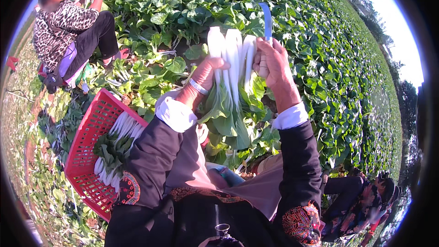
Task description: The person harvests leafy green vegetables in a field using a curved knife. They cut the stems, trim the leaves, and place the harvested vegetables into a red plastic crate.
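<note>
Several long white-stemmed leafy greens (234, 51), like bok choy, are bunched upside down, cut stem ends up and leaves hanging. My left hand (207, 73) grips the bunch at its left side, thumb across the stems. My right hand (272, 61) is closed around a knife, its curved blade (267, 20) pointing up and away from me; the handle is mostly hidden in the fist. The right fingers are beside the bunch's rightmost stalk; whether they also hold it I cannot tell. Tape or a band wraps one right finger.
A red plastic basket (80, 144) at my left holds white-stemmed greens (116, 151). Dense leafy crop (329, 75) grows ahead and to the right. Loose leaves cover the ground at left. One person (65, 31) sits at upper left holding greens; another (363, 202) is at lower right.
</note>
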Demonstrator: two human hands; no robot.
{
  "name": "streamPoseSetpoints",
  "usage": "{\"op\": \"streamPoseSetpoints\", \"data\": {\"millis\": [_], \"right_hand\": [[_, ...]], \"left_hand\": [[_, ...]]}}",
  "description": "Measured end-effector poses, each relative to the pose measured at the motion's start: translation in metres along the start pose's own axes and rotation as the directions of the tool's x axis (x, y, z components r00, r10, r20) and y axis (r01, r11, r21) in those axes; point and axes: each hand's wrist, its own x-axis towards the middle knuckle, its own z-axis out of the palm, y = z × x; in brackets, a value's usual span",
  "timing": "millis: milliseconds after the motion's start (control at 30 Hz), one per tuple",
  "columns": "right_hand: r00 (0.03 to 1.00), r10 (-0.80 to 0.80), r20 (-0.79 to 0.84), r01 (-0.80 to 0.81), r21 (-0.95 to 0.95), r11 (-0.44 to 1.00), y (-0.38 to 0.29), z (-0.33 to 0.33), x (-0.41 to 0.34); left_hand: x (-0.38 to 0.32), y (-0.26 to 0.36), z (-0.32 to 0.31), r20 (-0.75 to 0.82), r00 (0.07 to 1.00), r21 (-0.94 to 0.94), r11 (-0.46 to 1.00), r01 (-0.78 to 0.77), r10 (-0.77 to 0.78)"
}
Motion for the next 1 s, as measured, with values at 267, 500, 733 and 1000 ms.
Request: {"op": "streamPoseSetpoints", "data": {"millis": [267, 500, 733, 1000], "right_hand": [[0.984, 0.077, -0.162, -0.095, -0.105, 0.99, 0.037, -0.127, -0.024], [0.935, -0.262, -0.238, -0.166, -0.949, 0.27, 0.09, -0.335, -0.084], [0.994, -0.097, -0.044, -0.026, -0.984, 0.177, 0.115, -0.367, -0.096], [0.979, 0.031, -0.2, -0.193, -0.878, 0.437, 0.109, -0.345, -0.099]], "left_hand": [[0.017, 0.001, 0.002, 0.05, 0.974, -0.077, 0.973, -0.216, 0.22], [0.033, 0.018, -0.019, -0.089, 0.93, -0.195, 0.909, -0.367, 0.357], [-0.032, 0.07, -0.051, -0.326, 0.849, -0.439, 0.729, -0.525, 0.416], [-0.263, 0.195, -0.215, -0.49, 0.537, 0.092, 0.653, -0.752, 0.687]]}}
